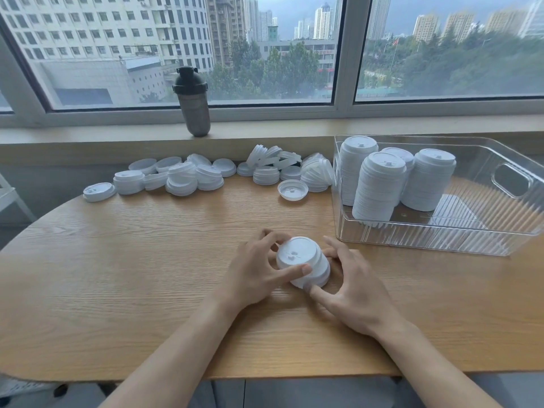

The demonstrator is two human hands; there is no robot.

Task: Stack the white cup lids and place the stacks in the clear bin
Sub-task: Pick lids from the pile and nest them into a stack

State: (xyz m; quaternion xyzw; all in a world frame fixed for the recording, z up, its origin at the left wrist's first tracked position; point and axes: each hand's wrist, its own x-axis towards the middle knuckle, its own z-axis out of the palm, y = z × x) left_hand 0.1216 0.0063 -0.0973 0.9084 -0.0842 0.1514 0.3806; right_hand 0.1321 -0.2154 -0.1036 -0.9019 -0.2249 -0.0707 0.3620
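Where hands [253, 275] meet, lid stack [303, 262]

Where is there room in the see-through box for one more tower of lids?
The right half of the clear bin, by its handle cutout, is bare. Its left end is crowded with tall lid stacks. Bare table also lies left of the hands, before the loose lids.

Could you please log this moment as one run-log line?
left hand: grips short lid stack | right hand: grips same | clear bin: four tall stacks | loose lids: remain
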